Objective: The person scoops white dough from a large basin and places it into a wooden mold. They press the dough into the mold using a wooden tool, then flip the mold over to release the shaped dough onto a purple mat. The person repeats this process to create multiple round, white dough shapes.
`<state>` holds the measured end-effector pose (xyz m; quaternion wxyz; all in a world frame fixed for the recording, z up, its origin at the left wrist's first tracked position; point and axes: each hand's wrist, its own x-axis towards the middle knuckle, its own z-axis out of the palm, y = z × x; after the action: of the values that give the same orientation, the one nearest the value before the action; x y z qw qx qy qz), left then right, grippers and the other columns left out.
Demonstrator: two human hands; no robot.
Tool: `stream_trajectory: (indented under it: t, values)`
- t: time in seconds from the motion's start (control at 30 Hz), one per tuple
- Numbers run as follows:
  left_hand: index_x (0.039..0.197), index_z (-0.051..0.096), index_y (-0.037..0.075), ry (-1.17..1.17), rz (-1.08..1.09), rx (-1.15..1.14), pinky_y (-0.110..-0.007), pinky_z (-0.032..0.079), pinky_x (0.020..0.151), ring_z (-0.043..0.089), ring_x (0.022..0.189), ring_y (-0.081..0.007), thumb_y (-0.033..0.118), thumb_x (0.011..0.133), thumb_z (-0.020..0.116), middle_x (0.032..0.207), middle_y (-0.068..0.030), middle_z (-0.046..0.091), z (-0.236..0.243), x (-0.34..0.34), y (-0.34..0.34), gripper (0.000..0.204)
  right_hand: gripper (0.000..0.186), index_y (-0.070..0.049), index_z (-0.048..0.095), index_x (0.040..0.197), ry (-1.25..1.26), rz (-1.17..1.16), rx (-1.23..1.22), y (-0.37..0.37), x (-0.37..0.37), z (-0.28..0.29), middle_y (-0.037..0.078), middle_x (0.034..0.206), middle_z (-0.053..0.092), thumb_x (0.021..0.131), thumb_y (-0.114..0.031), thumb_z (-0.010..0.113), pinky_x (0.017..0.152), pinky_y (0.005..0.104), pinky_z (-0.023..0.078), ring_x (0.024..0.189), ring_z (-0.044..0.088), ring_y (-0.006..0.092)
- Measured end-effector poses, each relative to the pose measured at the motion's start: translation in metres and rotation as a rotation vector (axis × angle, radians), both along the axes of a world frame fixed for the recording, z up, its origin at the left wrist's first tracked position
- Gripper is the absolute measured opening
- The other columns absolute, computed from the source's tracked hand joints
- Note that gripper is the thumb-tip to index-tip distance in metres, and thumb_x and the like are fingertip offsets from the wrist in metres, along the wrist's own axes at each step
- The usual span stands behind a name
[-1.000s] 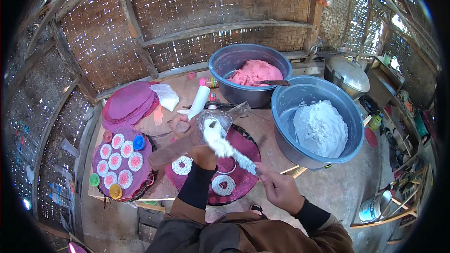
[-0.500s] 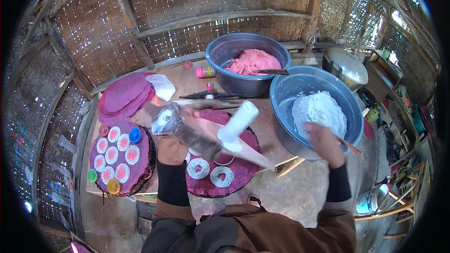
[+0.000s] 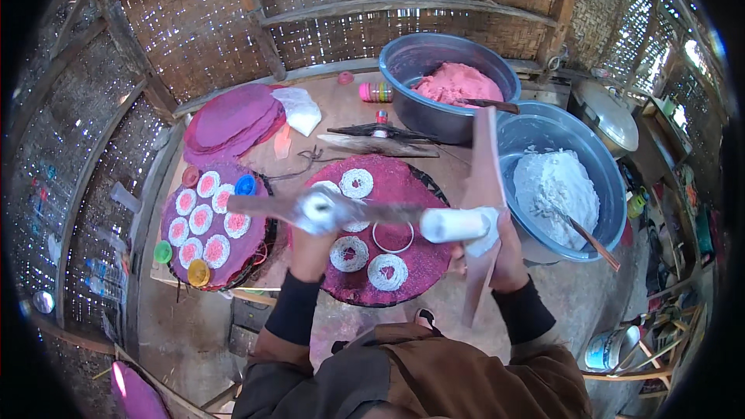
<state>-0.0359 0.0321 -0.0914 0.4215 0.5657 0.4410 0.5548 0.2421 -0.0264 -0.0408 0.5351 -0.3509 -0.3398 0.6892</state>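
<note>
My left hand [image 3: 310,252] is closed on a wooden press bar [image 3: 369,213], held level, with a plastic-wrapped round chamber [image 3: 317,208] at its middle. My right hand [image 3: 508,260] grips the press's pinkish wooden plunger bar [image 3: 484,155], held almost upright, whose white cylinder [image 3: 454,226] points left across the end of the first bar. Beneath them lies a magenta round mat [image 3: 423,271] with several white lacy dough rings [image 3: 387,272] and an empty thin hoop [image 3: 393,249]. Blurring and overlap hide whether the two parts touch.
A second magenta mat [image 3: 213,221] at left bears white rings with pink centres and coloured cups. Behind are stacked magenta discs [image 3: 233,120], another press [image 3: 380,136], and a basin [image 3: 434,120] of pink dough. A basin [image 3: 613,194] of white dough with a spoon stands right.
My right hand has left the white dough basin and taken hold of the plunger bar. The plunger has swung upright and right, away from my left hand. The view has shifted.
</note>
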Motion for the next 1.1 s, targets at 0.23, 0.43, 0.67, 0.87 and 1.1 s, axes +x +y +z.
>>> stream_trajectory:
  t: [0.23,0.43,0.67,0.87,1.1]
  values:
    - [0.085,0.066,0.007,0.667,0.02,0.381,-0.039,0.049,0.064,0.062,0.074,-0.0306,0.02,0.063,0.071,0.08,-0.0121,0.065,0.025,0.033,-0.045,0.027,0.079,0.004,0.025,0.134,-0.721,0.021,0.638,-0.001,-0.005,0.004,0.021,0.118,0.048,0.079,-0.033,0.068,0.083,0.034,0.045,0.102,0.053,0.0248]
    - [0.09,0.064,0.006,0.652,-0.115,0.307,-0.041,0.048,0.059,0.06,0.067,-0.0362,0.025,0.058,0.071,0.073,-0.0149,0.062,0.033,0.047,-0.069,0.037,0.095,0.007,0.018,0.138,-1.081,0.165,0.962,-0.01,-0.029,0.03,0.028,0.132,0.038,0.072,-0.033,0.074,0.096,0.0421,0.039,0.117,0.044,0.0422]
    - [0.092,0.061,0.003,0.685,-0.261,0.023,-0.044,0.044,0.075,0.058,0.085,-0.0363,0.025,0.06,0.07,0.085,-0.0164,0.061,-0.016,0.044,-0.076,0.04,0.096,0.004,0.016,0.139,-0.754,0.263,0.652,-0.031,-0.038,-0.027,0.023,0.136,0.033,0.073,-0.034,0.074,0.101,0.04,0.033,0.125,0.037,0.0326]
    - [0.091,0.054,0.003,0.707,0.36,0.372,-0.041,0.034,0.083,0.05,0.077,-0.0298,0.02,0.065,0.07,0.079,-0.0117,0.051,0.009,0.043,-0.065,0.035,0.074,0.002,0.028,0.137,0.058,0.771,-0.03,-0.023,-0.009,-0.097,0.011,0.122,0.051,0.087,-0.045,0.055,0.095,0.0299,0.038,0.115,0.046,0.0176]
    - [0.098,0.045,0.01,-0.3,0.456,-0.288,-0.028,0.037,0.078,0.046,0.085,-0.0131,0.02,0.084,0.06,0.092,-0.0014,0.047,-0.072,0.009,-0.122,0.022,0.065,0.003,0.035,0.131,-0.012,0.291,0.414,0.087,0.022,-0.138,0.012,0.114,0.054,0.09,-0.048,0.043,0.088,0.0339,0.042,0.103,0.053,0.0207]
